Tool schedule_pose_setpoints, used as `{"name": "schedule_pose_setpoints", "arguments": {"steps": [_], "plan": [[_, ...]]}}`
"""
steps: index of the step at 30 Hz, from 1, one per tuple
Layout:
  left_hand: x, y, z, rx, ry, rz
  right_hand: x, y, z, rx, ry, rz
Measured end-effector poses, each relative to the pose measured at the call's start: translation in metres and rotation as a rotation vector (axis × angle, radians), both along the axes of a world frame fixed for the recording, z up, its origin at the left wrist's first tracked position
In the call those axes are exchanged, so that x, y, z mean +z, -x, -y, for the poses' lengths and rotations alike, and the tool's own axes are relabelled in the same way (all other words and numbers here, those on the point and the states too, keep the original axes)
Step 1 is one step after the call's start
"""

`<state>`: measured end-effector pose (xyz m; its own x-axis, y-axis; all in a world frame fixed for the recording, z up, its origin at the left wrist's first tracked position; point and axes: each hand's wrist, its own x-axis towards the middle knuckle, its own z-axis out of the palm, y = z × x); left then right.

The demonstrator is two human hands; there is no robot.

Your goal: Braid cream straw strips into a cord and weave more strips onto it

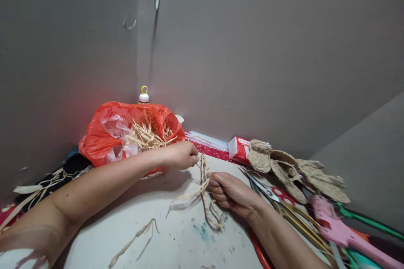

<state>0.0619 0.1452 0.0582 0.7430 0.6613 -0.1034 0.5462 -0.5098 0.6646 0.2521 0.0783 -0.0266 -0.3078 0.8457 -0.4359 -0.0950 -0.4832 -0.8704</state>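
Over the white table, my right hand (229,193) is closed in a pinch on a braided straw cord (206,208). The cord hangs in a narrow loop, its lower bend close to the tabletop. A loose flat straw strip (186,196) trails off it to the left. Beside the cord's upper end, my left hand (184,155) is closed, thumb and fingers pressed together. What seems to be a thin strand shows just below its fingertips, towards the braid; the rest is hidden in the grip. A separate forked piece of straw (135,235) lies on the table to the left.
A red plastic bag (101,134) of straw strips stands at the back left, a bottle (144,98) behind it. Along the right lie woven straw pieces (285,168), scissors (268,193) and a pink glue gun (334,222). A red-and-white box (240,149) sits against the wall.
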Motion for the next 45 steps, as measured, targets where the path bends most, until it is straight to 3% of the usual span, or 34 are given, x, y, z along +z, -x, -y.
{"name": "schedule_pose_setpoints", "arguments": {"steps": [3,5,7,10,14,16,18,21,26,28,31,36,40,45], "plan": [[0.045,0.010,0.021,-0.087,-0.198,0.006,-0.002,-0.002,-0.001,0.007,0.002,-0.005],[0.072,0.017,0.024,-0.043,-0.313,0.100,-0.003,-0.003,-0.001,0.007,0.002,-0.003],[0.087,0.025,0.019,0.028,-0.437,0.169,-0.003,-0.004,-0.001,0.012,0.005,-0.003],[0.079,0.033,0.000,0.124,-0.587,0.087,-0.002,-0.003,0.000,0.025,0.004,-0.002],[0.034,0.033,-0.024,0.177,-0.735,-0.164,-0.001,-0.002,-0.001,0.040,-0.025,0.007],[0.014,0.029,-0.033,0.213,-0.727,-0.234,-0.001,-0.002,-0.001,0.049,-0.027,0.013],[0.003,0.025,-0.040,0.226,-0.696,-0.258,-0.001,-0.002,-0.001,0.055,-0.023,0.024],[0.008,0.026,-0.044,0.236,-0.677,-0.228,-0.001,-0.003,-0.002,0.059,-0.035,0.039],[0.049,0.042,-0.034,0.234,-0.695,-0.097,-0.001,-0.003,-0.002,0.065,-0.041,0.058],[0.066,0.049,-0.026,0.219,-0.609,0.092,0.000,-0.002,-0.002,0.059,-0.034,0.071],[0.085,0.057,-0.013,0.182,-0.325,0.393,0.003,0.000,-0.002,0.062,-0.029,0.098],[0.103,0.061,0.003,0.153,-0.018,0.734,0.003,0.001,-0.001,0.055,-0.021,0.090],[0.104,0.061,0.006,0.107,0.141,0.805,0.002,0.000,-0.001,0.049,-0.021,0.085],[0.084,0.059,0.004,0.206,0.384,0.744,0.002,0.000,-0.002,0.050,-0.017,0.082]]}}
